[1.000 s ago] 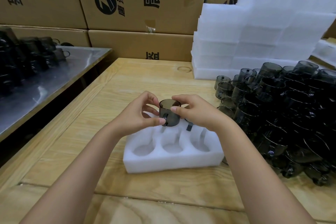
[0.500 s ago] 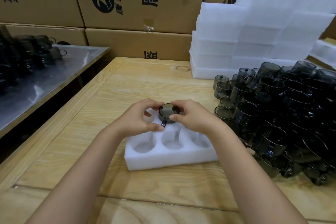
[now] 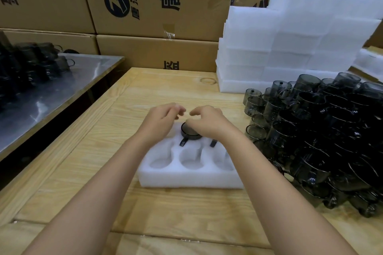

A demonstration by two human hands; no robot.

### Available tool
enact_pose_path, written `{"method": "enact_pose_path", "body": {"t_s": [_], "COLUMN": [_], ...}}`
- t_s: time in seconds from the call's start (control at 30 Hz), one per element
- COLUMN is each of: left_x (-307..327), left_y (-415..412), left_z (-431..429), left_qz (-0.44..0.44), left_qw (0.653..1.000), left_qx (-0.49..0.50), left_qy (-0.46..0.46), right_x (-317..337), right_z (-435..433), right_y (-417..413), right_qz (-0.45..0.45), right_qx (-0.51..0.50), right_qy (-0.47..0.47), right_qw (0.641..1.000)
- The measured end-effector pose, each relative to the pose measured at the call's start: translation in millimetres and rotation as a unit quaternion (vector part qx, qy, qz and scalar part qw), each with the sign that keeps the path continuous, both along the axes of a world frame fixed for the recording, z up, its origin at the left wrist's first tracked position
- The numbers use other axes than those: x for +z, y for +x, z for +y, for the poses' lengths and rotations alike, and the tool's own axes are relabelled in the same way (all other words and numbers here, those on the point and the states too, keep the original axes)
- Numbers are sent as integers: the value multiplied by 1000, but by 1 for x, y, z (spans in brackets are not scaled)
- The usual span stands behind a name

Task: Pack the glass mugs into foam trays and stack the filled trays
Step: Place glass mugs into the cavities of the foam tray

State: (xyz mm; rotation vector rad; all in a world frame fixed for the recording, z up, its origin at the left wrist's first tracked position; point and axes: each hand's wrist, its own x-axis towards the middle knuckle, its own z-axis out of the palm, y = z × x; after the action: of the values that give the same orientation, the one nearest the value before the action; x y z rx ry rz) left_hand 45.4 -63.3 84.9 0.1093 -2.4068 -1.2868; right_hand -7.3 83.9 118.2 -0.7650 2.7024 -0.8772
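Observation:
A white foam tray [image 3: 186, 179] lies on the wooden table [image 3: 83, 172] in front of me. A smoky glass mug [image 3: 187, 133] sits sunk in the tray's back middle pocket, its handle pointing toward me. The handle of a second mug [image 3: 213, 143] shows in the back right pocket; my right wrist hides the rest of it. The three front pockets hold nothing. My left hand [image 3: 160, 122] hovers just left of the seated mug with loosely curled fingers. My right hand [image 3: 207, 123] hovers over the mug's right rim, its fingers also loose and holding nothing.
A large heap of loose smoky mugs [image 3: 321, 141] fills the table's right side. Stacked white foam trays [image 3: 290, 47] stand at the back right. Cardboard boxes [image 3: 155, 6] wall the back. A metal table [image 3: 51, 93] with more mugs [image 3: 27, 64] is at the left.
Both hands lowered the mug into the back middle pocket, then let go of it. Their fingers have lifted off above it.

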Motion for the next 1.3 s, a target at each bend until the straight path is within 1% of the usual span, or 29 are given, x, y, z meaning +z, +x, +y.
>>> {"method": "enact_pose_path", "body": {"t_s": [0.03, 0.07, 0.1, 0.13, 0.2, 0.23, 0.33, 0.4, 0.47, 0.53, 0.6, 0.7, 0.77, 0.83, 0.93, 0.97, 1.0, 1.07, 1.13, 1.2, 1.3], "left_x": [3, 5, 5, 3, -6, -11, -19, -20, -20, -20, -18, -14, -12, -9, -2, 1, 5, 10, 17, 21, 14], "left_y": [-5, -10, -15, -20, -29, -31, -34, -36, -35, -35, -34, -32, -30, -27, -22, -20, -17, -9, 1, 10, 14], "left_z": [5, 10, 14, 17, 18, 17, 13, 11, 11, 11, 12, 15, 16, 16, 22, 27, 35, 57, 88, 122, 164], "left_qz": [23, 28, 7, -34, -118, -141, -156, -162, -165, -166, -168, -176, -174, -175, -181, -169, -144, -60, 30, 66, 55], "left_qw": [1000, 1000, 1000, 997, 981, 975, 973, 973, 974, 974, 975, 976, 980, 979, 969, 967, 966, 967, 966, 953, 924], "left_qx": [7, -1, -16, -27, -14, -2, 9, 12, 5, -6, -17, -32, -43, -58, -74, -74, -79, -104, -152, -216, -271], "left_qy": [-3, -9, -24, -59, -151, -174, -172, -164, -156, -151, -146, -124, -88, -82, -150, -174, -199, -224, -209, -201, -264], "right_x": [-4, -9, -17, -25, -39, -43, -45, -44, -44, -45, -44, -35, -28, -22, -10, -5, -3, 1, 0, -3, -11], "right_z": [-7, -14, -19, -22, -24, -24, -25, -29, -30, -28, -26, -16, 0, 22, 58, 71, 87, 121, 155, 179, 195], "right_y": [-3, -5, -7, -8, -9, -9, -10, -10, -11, -11, -9, 3, 17, 36, 71, 80, 88, 99, 104, 103, 100], "right_qz": [9, 27, 46, 59, 83, 99, 129, 134, 130, 124, 112, 108, 148, 212, 289, 328, 375, 442, 451, 423, 387], "right_qx": [0, 4, 7, 10, 14, 12, -2, -4, -2, 2, 3, -9, -17, -13, -31, -55, -95, -196, -262, -290, -277], "right_qy": [1, 24, 64, 111, 177, 195, 245, 281, 296, 292, 255, 146, 84, 49, 21, 7, -3, 8, 58, 90, 121], "right_qw": [1000, 999, 997, 992, 981, 976, 961, 950, 946, 948, 960, 983, 985, 976, 957, 943, 922, 875, 851, 853, 871]}}
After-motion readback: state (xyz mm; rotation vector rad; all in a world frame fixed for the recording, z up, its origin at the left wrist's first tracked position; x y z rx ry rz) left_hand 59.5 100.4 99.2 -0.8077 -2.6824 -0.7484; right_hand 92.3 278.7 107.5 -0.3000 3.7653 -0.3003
